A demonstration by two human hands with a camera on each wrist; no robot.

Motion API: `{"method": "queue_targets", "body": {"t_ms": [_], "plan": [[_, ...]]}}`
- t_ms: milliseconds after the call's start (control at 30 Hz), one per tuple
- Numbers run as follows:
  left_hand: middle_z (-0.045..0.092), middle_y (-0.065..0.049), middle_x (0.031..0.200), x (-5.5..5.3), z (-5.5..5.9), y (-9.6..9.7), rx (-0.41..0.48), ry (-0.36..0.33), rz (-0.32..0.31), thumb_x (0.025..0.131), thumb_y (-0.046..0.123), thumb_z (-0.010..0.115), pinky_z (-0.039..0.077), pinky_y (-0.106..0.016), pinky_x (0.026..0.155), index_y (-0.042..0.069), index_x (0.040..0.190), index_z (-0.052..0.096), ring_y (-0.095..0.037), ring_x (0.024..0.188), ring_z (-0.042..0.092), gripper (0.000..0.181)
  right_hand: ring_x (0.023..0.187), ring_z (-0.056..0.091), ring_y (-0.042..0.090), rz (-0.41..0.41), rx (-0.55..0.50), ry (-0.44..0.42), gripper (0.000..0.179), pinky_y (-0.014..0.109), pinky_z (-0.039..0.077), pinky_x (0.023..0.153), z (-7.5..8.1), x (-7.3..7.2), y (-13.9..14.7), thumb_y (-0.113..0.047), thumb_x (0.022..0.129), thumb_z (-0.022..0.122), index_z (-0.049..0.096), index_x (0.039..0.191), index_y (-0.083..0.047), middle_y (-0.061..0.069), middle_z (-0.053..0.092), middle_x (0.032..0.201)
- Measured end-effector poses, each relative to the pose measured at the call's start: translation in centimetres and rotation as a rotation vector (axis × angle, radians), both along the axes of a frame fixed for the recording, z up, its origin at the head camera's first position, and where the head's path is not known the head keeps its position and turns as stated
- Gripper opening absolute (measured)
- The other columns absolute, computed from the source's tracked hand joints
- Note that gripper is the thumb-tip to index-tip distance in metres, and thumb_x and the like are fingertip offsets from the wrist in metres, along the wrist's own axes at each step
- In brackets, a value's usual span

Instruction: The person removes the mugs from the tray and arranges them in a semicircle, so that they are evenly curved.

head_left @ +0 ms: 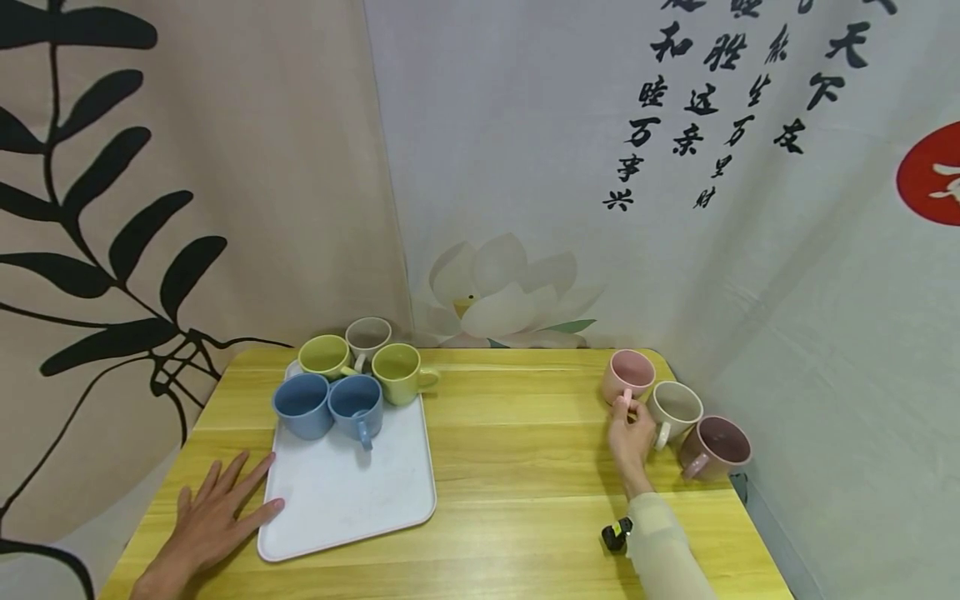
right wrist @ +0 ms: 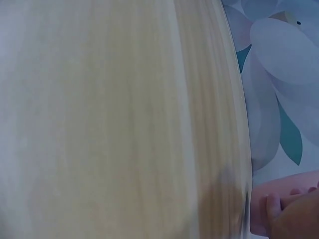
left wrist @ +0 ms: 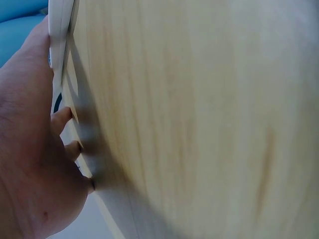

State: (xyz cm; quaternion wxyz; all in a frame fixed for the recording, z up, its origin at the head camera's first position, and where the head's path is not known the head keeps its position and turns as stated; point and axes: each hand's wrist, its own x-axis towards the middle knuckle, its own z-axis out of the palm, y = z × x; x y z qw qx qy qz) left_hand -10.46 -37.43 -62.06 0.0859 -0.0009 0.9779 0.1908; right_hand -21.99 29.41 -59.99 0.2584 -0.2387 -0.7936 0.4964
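Note:
At the table's far right, my right hand [head_left: 632, 432] pinches the handle of a pink mug [head_left: 630, 372]. In the right wrist view only part of that hand [right wrist: 297, 217] and of the pink mug [right wrist: 260, 209] shows, at the lower right corner. Close beside it stand a cream mug [head_left: 677, 404] and a mauve mug [head_left: 716, 447]. My left hand [head_left: 213, 521] lies with spread fingers at the left edge of a white tray [head_left: 348, 504], thumb and forefinger touching the rim. In the left wrist view, fingertips of the left hand [left wrist: 37, 144] meet the table.
Grouped at the tray's far end are two blue mugs [head_left: 302, 408], two green mugs [head_left: 395, 373] and a grey-white mug [head_left: 367, 335]. Bare wooden table [head_left: 517, 450] stretches between tray and right-hand mugs. Printed curtains [head_left: 495, 167] hang right behind the table's back edge.

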Motion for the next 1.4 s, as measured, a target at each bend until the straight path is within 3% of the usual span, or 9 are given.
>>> {"method": "queue_targets", "body": {"t_ms": [233,667,933,1200,1400], "plan": [[0.015,-0.043,0.180,0.02,0.32,0.04,0.011,-0.009,0.003,0.108,0.076,0.055,-0.003,-0.104,0.111,0.024,0.181,0.026,-0.083,0.158,0.007,0.093,0.086,0.064,0.009,-0.011,0.000,0.013,0.029,0.010,0.044,0.069,-0.26,-0.20,0.30,-0.026,0.114,0.065,0.076,0.107,0.000,0.025,0.081,0.109],[0.015,-0.044,0.180,0.11,-0.18,-0.02,0.020,-0.012,0.003,0.108,0.077,0.055,-0.003,-0.105,0.109,0.028,0.181,0.024,-0.084,0.158,0.006,0.094,0.076,0.058,-0.003,-0.011,-0.012,-0.005,0.028,0.011,0.045,0.067,-0.48,-0.27,0.55,-0.026,0.113,0.066,0.075,0.107,-0.001,0.023,0.080,0.106],[0.016,-0.043,0.180,-0.02,0.22,0.14,0.010,-0.013,0.006,0.108,0.077,0.055,-0.004,-0.105,0.111,0.024,0.180,0.027,-0.083,0.158,0.007,0.094,0.078,0.059,0.001,-0.004,0.007,0.002,0.028,0.012,0.045,0.066,-0.48,-0.28,0.61,-0.025,0.112,0.065,0.075,0.104,0.000,0.024,0.080,0.105],[0.015,-0.043,0.180,0.00,0.09,0.17,0.013,-0.014,0.010,0.108,0.077,0.055,-0.005,-0.104,0.111,0.023,0.181,0.026,-0.083,0.158,0.006,0.095,0.077,0.059,-0.002,-0.010,0.000,-0.007,0.028,0.012,0.045,0.066,-0.39,-0.31,0.69,-0.029,0.112,0.065,0.075,0.104,-0.004,0.016,0.080,0.099],[0.014,-0.044,0.180,0.08,0.15,0.18,0.012,-0.012,0.010,0.108,0.077,0.055,-0.005,-0.104,0.111,0.024,0.181,0.025,-0.083,0.158,0.006,0.095,0.079,0.060,0.002,-0.010,0.002,-0.017,0.030,0.014,0.045,0.069,-0.30,-0.13,0.59,-0.031,0.113,0.063,0.075,0.106,-0.004,0.020,0.080,0.105]]}}
